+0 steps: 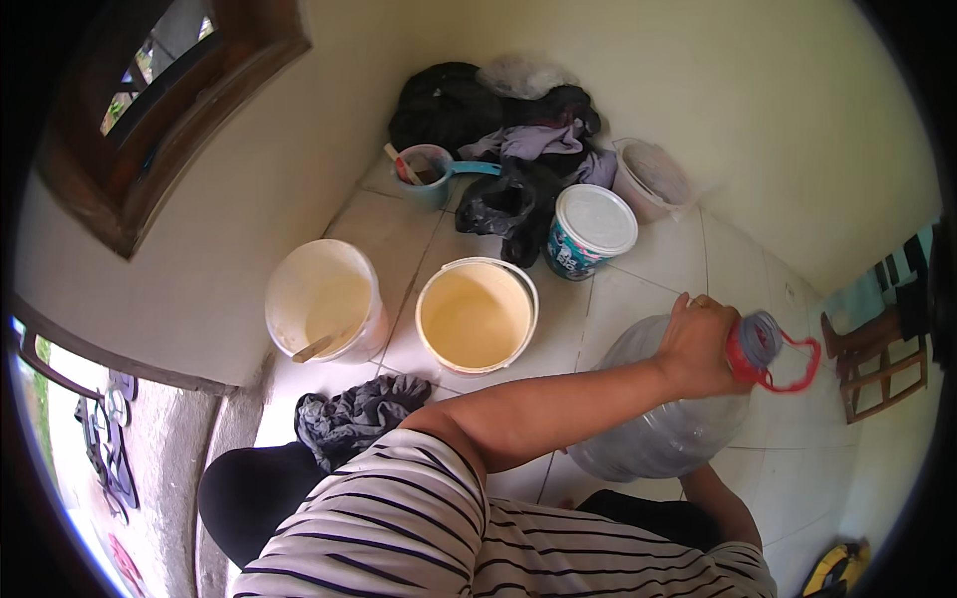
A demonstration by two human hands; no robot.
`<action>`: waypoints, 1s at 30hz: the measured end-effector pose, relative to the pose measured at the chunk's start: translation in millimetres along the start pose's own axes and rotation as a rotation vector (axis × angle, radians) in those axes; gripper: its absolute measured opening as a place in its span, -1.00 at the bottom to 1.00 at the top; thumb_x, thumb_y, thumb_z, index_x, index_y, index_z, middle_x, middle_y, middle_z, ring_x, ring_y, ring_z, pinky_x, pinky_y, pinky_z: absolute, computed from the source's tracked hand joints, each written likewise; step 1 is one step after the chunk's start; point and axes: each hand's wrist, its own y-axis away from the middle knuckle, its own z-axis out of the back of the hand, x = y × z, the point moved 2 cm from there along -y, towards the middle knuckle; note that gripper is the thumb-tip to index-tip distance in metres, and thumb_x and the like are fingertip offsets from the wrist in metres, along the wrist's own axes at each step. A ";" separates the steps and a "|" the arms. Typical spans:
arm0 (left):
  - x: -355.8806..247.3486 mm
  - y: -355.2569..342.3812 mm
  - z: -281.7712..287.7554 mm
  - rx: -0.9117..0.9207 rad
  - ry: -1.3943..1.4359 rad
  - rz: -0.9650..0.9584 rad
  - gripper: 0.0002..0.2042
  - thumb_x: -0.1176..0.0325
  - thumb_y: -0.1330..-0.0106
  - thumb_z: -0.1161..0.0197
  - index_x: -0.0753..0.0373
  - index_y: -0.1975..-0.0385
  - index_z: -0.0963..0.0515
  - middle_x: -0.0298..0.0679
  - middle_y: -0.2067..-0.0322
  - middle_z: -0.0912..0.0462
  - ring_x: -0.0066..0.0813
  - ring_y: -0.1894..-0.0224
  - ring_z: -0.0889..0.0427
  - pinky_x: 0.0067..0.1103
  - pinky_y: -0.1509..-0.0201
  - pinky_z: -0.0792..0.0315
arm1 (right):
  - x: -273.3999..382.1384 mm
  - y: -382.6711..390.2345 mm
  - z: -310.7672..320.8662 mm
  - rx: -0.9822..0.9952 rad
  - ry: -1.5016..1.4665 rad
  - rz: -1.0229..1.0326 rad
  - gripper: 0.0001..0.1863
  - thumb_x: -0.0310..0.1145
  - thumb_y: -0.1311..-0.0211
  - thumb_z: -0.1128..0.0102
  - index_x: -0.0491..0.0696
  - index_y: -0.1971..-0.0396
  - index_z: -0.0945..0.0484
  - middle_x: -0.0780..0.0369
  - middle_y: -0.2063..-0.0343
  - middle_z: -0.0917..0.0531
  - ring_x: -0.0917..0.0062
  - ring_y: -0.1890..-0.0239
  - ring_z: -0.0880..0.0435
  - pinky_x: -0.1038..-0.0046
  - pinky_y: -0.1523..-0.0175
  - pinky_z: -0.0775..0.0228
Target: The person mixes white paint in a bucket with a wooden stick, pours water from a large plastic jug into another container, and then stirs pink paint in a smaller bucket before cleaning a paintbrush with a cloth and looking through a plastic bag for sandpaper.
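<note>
My left hand [703, 344] reaches across from the lower middle and grips a large clear plastic water jug [648, 434] near its neck, which has a red collar and red loop handle [797, 369]. The jug is tilted, its neck toward the right. My right forearm [718, 503] goes up behind the jug, and that hand is hidden by it. Left of the jug stand a bucket of cream-yellow liquid [474, 319] and a pale bucket [299, 284] with a stick [321, 346] resting in it.
A grey cloth [349, 419] lies near my left leg. Behind are a lidded tub [593, 219], a blue dipper with brushes [429, 189], a pink bucket [648, 184] and dark bags [444, 105]. A person's leg [862, 334] is at right by a wooden rack [887, 389]. Walls flank the tiled floor.
</note>
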 end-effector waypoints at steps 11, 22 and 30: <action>9.3 -79.5 -39.0 0.182 -0.288 -0.257 -0.52 -0.04 0.36 -0.42 0.24 0.56 -0.54 -0.22 0.43 -0.57 -0.03 -0.12 -0.33 0.07 -0.29 0.19 | -9.9 -10.1 -14.9 0.217 0.211 0.141 -0.22 0.28 -0.15 0.13 0.07 -0.25 -0.16 0.23 -0.22 -0.29 0.27 -0.26 -0.21 0.09 -0.24 -0.15; 38.7 -137.5 -22.3 0.035 -0.514 -0.027 -0.32 -0.06 0.16 -0.42 0.24 0.06 -0.47 0.03 0.02 -0.37 0.03 -0.08 -0.33 -0.21 -0.13 -0.25 | 67.2 -47.5 -21.1 -0.249 -0.858 0.277 0.07 0.41 0.03 0.13 0.02 -0.35 0.23 0.15 -0.36 0.14 0.04 -0.34 0.03 -0.20 -0.24 0.05; 103.0 -150.5 -1.3 0.167 -0.356 -0.160 -0.46 0.31 -0.02 -0.29 0.40 -0.03 -0.37 0.12 0.04 -0.41 0.01 -0.05 -0.41 -0.34 -0.15 -0.30 | 112.0 -116.3 -6.8 -0.382 -0.811 0.437 0.13 0.33 -0.03 0.05 -0.03 -0.33 0.44 -0.06 -0.30 0.13 -0.04 -0.31 0.01 -0.14 -0.22 -0.06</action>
